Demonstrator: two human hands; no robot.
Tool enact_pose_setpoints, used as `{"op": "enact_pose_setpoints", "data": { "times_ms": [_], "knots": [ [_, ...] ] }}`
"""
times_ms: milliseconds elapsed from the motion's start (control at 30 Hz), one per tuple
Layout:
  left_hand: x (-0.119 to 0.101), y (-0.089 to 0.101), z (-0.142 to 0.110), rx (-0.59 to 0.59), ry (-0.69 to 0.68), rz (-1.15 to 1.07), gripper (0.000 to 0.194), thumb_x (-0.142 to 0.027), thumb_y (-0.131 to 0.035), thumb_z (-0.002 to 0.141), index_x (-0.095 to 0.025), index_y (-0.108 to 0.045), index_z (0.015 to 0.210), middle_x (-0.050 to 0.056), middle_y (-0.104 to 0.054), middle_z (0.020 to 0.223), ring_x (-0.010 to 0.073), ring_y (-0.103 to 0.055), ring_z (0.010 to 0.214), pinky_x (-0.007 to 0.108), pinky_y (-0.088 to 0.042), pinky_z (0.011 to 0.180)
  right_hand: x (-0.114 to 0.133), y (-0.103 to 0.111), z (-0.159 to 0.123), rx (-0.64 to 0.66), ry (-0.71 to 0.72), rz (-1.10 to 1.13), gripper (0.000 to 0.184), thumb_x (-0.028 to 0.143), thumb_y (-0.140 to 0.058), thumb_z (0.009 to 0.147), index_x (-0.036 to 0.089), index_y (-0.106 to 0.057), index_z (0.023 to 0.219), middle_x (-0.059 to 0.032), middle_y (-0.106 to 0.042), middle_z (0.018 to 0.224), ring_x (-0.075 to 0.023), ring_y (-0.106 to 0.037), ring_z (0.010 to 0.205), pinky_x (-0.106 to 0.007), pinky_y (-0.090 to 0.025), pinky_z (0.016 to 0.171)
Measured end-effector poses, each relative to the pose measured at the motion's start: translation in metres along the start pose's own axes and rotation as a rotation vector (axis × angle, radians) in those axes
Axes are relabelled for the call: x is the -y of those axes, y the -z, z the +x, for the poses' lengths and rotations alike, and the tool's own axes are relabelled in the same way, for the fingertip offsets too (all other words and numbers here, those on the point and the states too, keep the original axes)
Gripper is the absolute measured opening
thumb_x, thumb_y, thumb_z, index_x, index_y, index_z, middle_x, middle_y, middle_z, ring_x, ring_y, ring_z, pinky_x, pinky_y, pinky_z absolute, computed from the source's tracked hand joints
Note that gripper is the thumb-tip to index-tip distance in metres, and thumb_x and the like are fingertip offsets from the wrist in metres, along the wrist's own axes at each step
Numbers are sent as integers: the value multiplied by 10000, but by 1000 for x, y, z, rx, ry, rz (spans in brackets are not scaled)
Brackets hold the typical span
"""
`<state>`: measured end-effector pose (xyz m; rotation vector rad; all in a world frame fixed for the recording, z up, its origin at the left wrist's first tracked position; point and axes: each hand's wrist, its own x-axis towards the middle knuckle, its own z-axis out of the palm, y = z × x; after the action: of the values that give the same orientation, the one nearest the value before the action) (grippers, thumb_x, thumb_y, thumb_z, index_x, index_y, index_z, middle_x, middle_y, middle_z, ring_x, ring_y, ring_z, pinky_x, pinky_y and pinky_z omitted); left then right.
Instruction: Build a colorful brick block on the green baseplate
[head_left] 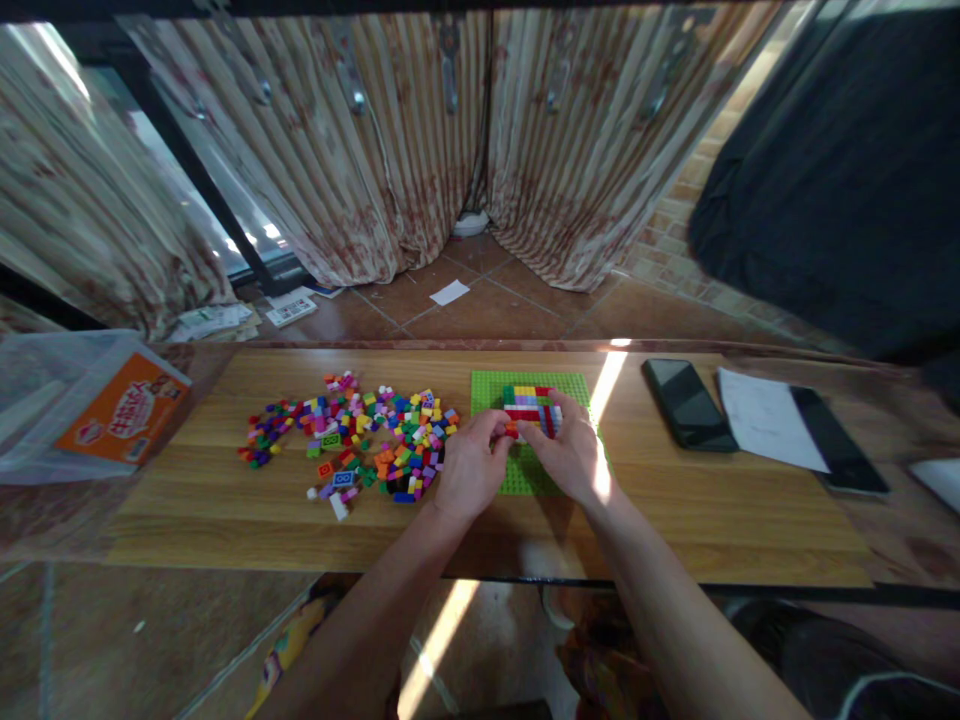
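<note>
A green baseplate (491, 385) lies on the wooden board, and a low block of coloured toy bricks (531, 394) is built on it. My left hand (474, 462) is at the structure's near left corner, thumb and fingers pinched around a small orange-red brick (511, 429). From the right, my right hand (566, 450) reaches over the structure. Its index finger stretches along the right side, and its thumb points toward the orange-red brick. The fingers of that hand are apart, with nothing visible between them. Both hands partly cover the structure.
Loose bricks (375, 410) in many colours spread left of the baseplate. On the right lie a dark phone (688, 405), white paper (769, 415) and another dark flat device (840, 440). A plastic bin (45, 400) stands at the far left. The board's near edge (675, 580) runs below my forearms.
</note>
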<state>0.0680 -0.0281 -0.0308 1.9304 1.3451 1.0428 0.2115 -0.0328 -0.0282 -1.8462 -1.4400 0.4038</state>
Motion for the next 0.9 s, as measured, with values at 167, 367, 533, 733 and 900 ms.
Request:
{"op": "enact_pose_setpoints", "data": {
  "times_ms": [167,367,533,733,900],
  "knots": [
    [0,0,0,-9,6,13,184,-95,-577,825,-202,-602,971,33,-692,886,174,-663,856,315,-521,809,7,-1,-3,-13,5,-66,719,539,-647,707,142,-495,1287,-193,-582,1212,-344,-512,1146,-499,-438,900],
    [2,-1,-1,5,17,30,203,-86,-559,824,-195,-597,991,44,-691,900,185,-663,870,327,-523,819,11,-1,-4,7,-27,-96,741,492,-668,691,107,-490,1299,-205,-571,1216,-342,-503,1150,-484,-420,934],
    [1,0,-1,5,26,23,221,-76,-553,819,-193,-595,1002,53,-687,910,187,-661,871,326,-525,815,11,-4,-6,-4,-28,-89,731,470,-666,689,119,-483,1304,-192,-568,1187,-339,-511,1118,-487,-414,933],
    [4,-1,2,35,32,20,303,-69,-558,795,-182,-574,1076,50,-668,890,182,-651,829,332,-531,800,4,-2,-1,8,-7,51,727,528,-691,655,149,-527,1253,-169,-598,1166,-340,-536,1114,-502,-433,935],
    [4,3,4,88,36,-15,495,41,-481,714,-153,-538,1166,49,-653,898,163,-645,810,316,-533,803,-13,10,17,0,-276,465,789,624,-650,676,123,-505,1268,-178,-615,1140,-262,-645,880,-412,-545,719]
  ]
}}
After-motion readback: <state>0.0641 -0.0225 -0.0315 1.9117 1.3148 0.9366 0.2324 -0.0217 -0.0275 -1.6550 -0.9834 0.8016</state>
